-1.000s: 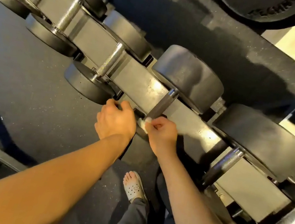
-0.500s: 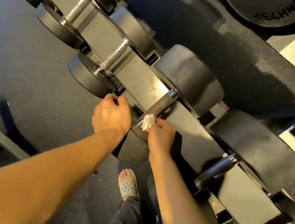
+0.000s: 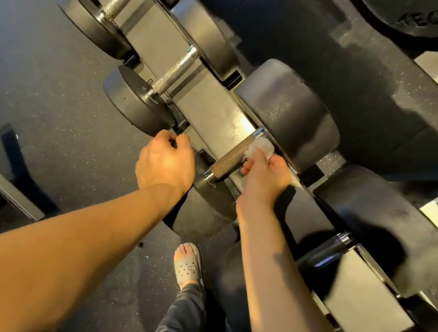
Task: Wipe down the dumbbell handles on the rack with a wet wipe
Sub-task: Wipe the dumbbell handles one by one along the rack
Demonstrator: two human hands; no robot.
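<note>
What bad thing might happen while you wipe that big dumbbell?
1. The sandalled foot stands on the floor close under the dumbbell's near head; if the dumbbell rolled off the rack, the bare toes might get hit.
2. The right hand presses the wet wipe on the handle right beside the far head; fingers might get pinched there.

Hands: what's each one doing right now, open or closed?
Left hand: fingers curled at the rack edge; grip cannot be told.
Right hand: holding the wet wipe on the dumbbell handle.
</note>
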